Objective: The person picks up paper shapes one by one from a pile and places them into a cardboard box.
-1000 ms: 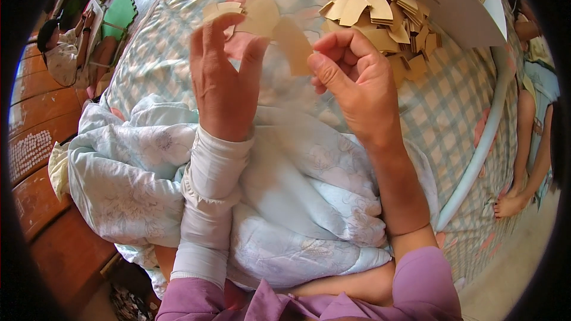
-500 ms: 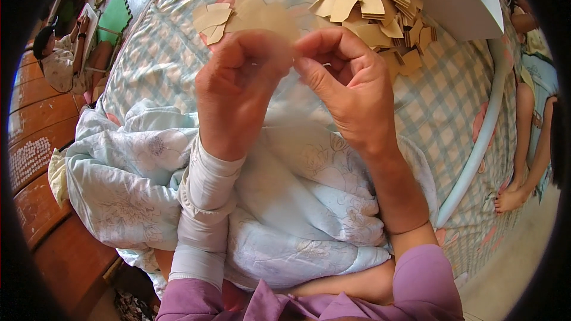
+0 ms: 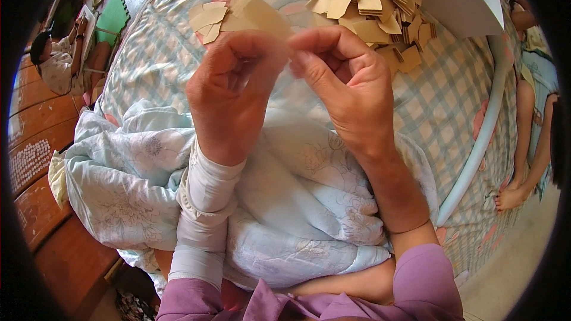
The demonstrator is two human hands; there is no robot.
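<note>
My left hand (image 3: 229, 98), its forearm in a pale sleeve, is raised over the bed with thumb and fingers pinched together. A tan card piece (image 3: 266, 18), blurred, stands up beyond its fingertips and appears to be held there. My right hand (image 3: 357, 92) faces it, thumb and index finger closed in a pinch close to the left fingertips. What the right pinch holds, if anything, is blurred and too small to name. Past the left hand lies a small group of tan card pieces (image 3: 208, 19) on the checked sheet.
A large heap of tan card pieces (image 3: 369, 0) lies at the far right beside a white box (image 3: 458, 0). Bunched pale floral fabric (image 3: 131, 184) covers my lap. A light blue tube (image 3: 476, 160) curves along the right. Other people sit at far left and right.
Both hands stay close together, the left shifting slightly left and the right thumb blurring with motion. The tan card piece beyond the left fingers shows somewhat sharper.
</note>
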